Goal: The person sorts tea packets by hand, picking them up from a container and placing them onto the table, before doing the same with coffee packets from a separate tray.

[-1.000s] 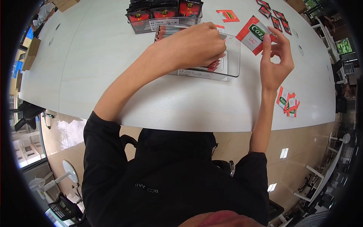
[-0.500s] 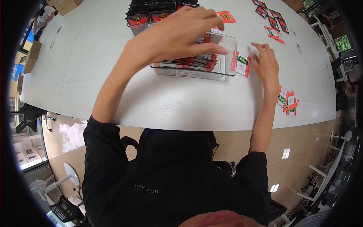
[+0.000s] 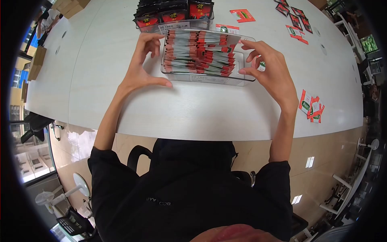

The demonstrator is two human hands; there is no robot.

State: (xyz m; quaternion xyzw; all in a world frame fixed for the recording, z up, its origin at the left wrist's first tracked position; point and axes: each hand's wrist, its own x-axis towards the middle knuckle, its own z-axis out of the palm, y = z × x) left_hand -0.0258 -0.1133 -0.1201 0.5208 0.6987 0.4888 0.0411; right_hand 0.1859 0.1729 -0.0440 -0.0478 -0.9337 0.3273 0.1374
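A clear plastic box (image 3: 223, 80) stands on the table, filled with two rows of red-and-silver sachets (image 3: 181, 52). My left hand (image 3: 143, 66) is at the box's left end, fingertips by its far left corner and thumb stretched out near the front left corner. At the other end, my right hand (image 3: 268, 64) curves over the box's right side, its index finger and thumb apart near the rim. Neither hand shows a sachet in it. Beneath the right hand, a Cozy sachet (image 3: 261, 64) lies partly hidden beside the box.
A second box (image 3: 173, 27) of black-and-red coffee packets stands behind. Several Cozy sachets (image 3: 312, 108) lie in a pile at right; another red sachet (image 3: 242, 15) and black packets (image 3: 296, 21) lie farther back. Cardboard boxes (image 3: 72, 7) are at far left.
My left hand has drawn back from over the sachets to the box's left end, uncovering both rows. My right hand has shifted left from beside the Cozy sachet to the box's right end.
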